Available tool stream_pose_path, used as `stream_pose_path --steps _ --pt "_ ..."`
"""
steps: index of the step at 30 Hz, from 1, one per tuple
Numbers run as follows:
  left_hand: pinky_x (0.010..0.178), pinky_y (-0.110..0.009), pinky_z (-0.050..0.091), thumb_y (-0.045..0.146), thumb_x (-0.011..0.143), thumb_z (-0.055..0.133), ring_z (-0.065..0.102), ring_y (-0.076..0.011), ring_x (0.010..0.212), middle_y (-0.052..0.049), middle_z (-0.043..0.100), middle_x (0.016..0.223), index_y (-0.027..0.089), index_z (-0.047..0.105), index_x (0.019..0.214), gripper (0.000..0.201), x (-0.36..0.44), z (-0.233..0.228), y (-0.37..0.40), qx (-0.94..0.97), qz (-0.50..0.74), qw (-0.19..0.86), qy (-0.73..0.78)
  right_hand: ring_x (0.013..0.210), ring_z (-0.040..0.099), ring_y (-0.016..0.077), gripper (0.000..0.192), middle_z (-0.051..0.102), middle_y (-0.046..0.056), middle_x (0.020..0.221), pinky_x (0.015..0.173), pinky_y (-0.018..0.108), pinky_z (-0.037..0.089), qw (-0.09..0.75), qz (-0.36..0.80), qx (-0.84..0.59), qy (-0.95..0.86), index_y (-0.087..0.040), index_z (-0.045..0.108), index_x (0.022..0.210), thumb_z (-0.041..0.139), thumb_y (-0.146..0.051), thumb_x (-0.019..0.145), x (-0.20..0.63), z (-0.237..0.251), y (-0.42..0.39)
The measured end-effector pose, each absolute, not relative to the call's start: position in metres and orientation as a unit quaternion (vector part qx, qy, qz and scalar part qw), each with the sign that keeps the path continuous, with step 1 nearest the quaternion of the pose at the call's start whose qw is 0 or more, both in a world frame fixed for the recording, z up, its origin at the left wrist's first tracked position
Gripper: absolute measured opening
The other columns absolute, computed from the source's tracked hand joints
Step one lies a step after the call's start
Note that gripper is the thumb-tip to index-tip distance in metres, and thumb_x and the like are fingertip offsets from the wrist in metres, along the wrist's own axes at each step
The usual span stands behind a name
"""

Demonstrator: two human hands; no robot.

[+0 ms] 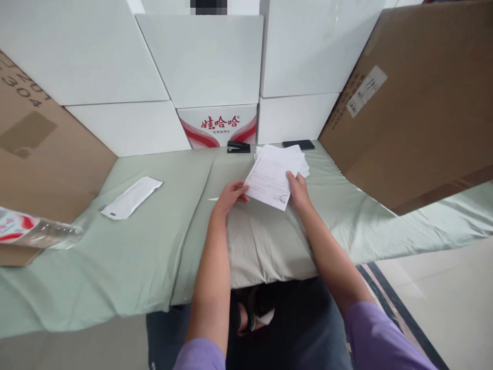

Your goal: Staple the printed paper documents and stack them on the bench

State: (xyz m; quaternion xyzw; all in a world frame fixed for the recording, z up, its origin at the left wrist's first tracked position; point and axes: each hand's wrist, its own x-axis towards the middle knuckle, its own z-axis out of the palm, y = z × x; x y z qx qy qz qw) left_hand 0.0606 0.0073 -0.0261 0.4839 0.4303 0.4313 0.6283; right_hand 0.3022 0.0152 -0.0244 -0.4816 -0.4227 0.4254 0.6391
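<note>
Between my two hands is a printed sheet of paper (269,174), tilted, with small text and a dark round mark near its lower right corner. My left hand (231,196) pinches its lower left corner. On the right edge, my right hand (298,189) grips it with the thumb on top. I cannot tell whether it is one sheet or several together. Behind and partly under it lies a loose stack of white papers (305,168). A black stapler (239,147) rests just beyond, left of the stack. Beside my left hand a small white paper tip (213,199) shows.
A black phone (298,145) lies behind the stack. On the left are a white packet (133,198) and a plastic water bottle (42,230) on its side. Brown cartons (419,103) flank the green-covered table (154,257), and stacked white boxes (215,61) wall its back.
</note>
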Motion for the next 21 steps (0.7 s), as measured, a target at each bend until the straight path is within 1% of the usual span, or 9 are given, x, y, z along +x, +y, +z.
stream_pose_path --steps 2,4,8,11,14,17,21 --pt "0.057 -0.024 0.054 0.031 0.085 0.073 0.062 -0.0101 0.054 0.000 0.067 0.071 0.016 0.069 0.101 0.022 0.063 -0.027 0.007 0.492 0.423 0.632 0.423 0.086 0.069 0.0229 0.033 0.073 0.008 0.094 0.073 0.037 0.059 0.631 0.437 -0.510 -0.388 -0.018 0.064 0.100 0.064 -0.044 0.080 0.309 -0.020 0.016" --pt "0.057 -0.024 0.054 0.033 0.085 0.073 0.063 -0.0105 0.054 -0.001 0.068 0.073 0.016 0.068 0.105 0.026 0.066 -0.028 0.007 0.489 0.416 0.634 0.431 0.075 0.067 0.0205 0.026 0.070 0.006 0.086 0.063 0.034 0.058 0.627 0.440 -0.529 -0.365 -0.018 0.062 0.096 0.064 -0.036 0.078 0.317 -0.017 0.021" --pt "0.056 -0.024 0.053 0.037 0.087 0.072 0.065 -0.0112 0.056 -0.002 0.071 0.080 0.018 0.062 0.123 0.042 0.068 -0.028 0.007 0.466 0.420 0.637 0.448 0.065 0.062 0.0144 0.018 0.066 0.002 0.085 0.058 0.029 0.056 0.694 0.394 -0.529 -0.290 -0.021 0.055 0.096 0.059 -0.031 0.082 0.332 -0.010 0.046" --pt "0.055 -0.024 0.052 0.035 0.088 0.071 0.066 -0.0112 0.057 -0.002 0.070 0.079 0.018 0.061 0.123 0.041 0.068 -0.027 0.008 0.460 0.426 0.639 0.445 0.054 0.057 0.0106 0.018 0.061 -0.003 0.079 0.051 0.025 0.055 0.700 0.399 -0.547 -0.228 -0.024 0.049 0.102 0.051 -0.023 0.084 0.331 -0.006 0.075" --pt "0.056 -0.024 0.052 0.035 0.086 0.072 0.066 -0.0116 0.059 -0.002 0.070 0.080 0.018 0.061 0.121 0.040 0.068 -0.026 0.009 0.465 0.420 0.640 0.445 0.059 0.063 0.0097 0.032 0.063 -0.003 0.084 0.057 0.024 0.060 0.672 0.440 -0.560 -0.203 -0.023 0.048 0.110 0.046 -0.011 0.081 0.320 -0.005 0.101" --pt "0.056 -0.024 0.052 0.034 0.087 0.071 0.067 -0.0117 0.059 -0.002 0.070 0.080 0.018 0.061 0.122 0.040 0.068 -0.024 0.009 0.462 0.416 0.641 0.450 0.065 0.066 0.0106 0.045 0.066 0.000 0.094 0.059 0.028 0.063 0.648 0.454 -0.584 -0.182 -0.022 0.049 0.118 0.042 -0.004 0.077 0.307 -0.005 0.119" --pt "0.055 -0.024 0.052 0.032 0.088 0.069 0.067 -0.0120 0.059 -0.002 0.070 0.079 0.018 0.060 0.121 0.038 0.068 -0.022 0.008 0.461 0.411 0.643 0.452 0.074 0.067 0.0110 0.055 0.065 0.003 0.110 0.063 0.034 0.065 0.670 0.436 -0.580 -0.155 -0.023 0.045 0.128 0.039 0.000 0.079 0.299 -0.005 0.131"
